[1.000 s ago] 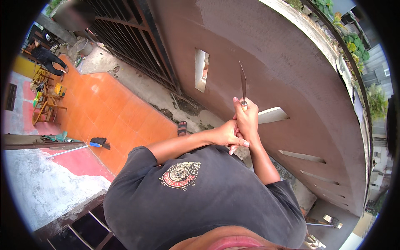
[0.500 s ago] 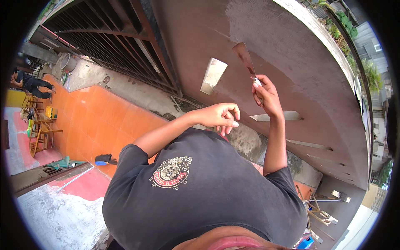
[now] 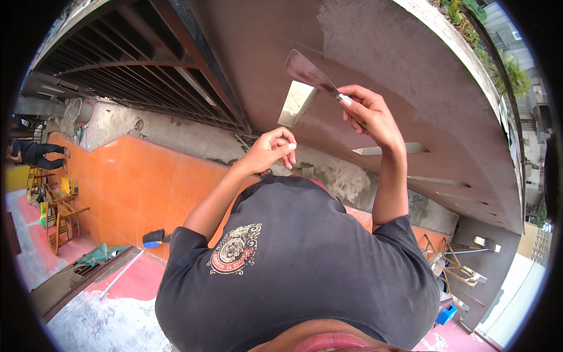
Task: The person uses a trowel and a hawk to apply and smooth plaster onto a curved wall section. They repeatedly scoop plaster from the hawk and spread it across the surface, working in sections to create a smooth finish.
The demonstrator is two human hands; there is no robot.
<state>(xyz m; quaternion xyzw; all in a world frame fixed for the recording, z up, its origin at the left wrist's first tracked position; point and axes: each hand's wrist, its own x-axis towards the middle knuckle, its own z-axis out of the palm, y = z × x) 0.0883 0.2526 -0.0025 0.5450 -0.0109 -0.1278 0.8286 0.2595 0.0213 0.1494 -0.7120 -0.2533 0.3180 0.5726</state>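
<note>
A putty knife [image 3: 309, 71] with a broad, brown-smeared blade is in my right hand [image 3: 375, 114]. My right fingers close round its pale handle, and the blade points up and left in front of the brown wall [image 3: 258, 64]. The blade overlaps the upper edge of a slanted wall opening [image 3: 294, 107] in my view; I cannot tell if it touches the wall. My left hand [image 3: 271, 151] is raised lower and to the left, its fingers loosely curled in, and nothing shows in them.
A dark barred gate [image 3: 135, 64] adjoins the wall. Orange tiles [image 3: 141, 182] cover the floor at left, with a broom [image 3: 154, 237] on them. Wooden chairs [image 3: 61, 220] and another person [image 3: 38, 154] are far left. Wooden frames [image 3: 460, 267] stand lower right.
My right hand has tilted the putty knife, its blade swinging left and lower. My left hand has moved left and slightly up, its fingers curling further in. The whole view has shifted a little.
</note>
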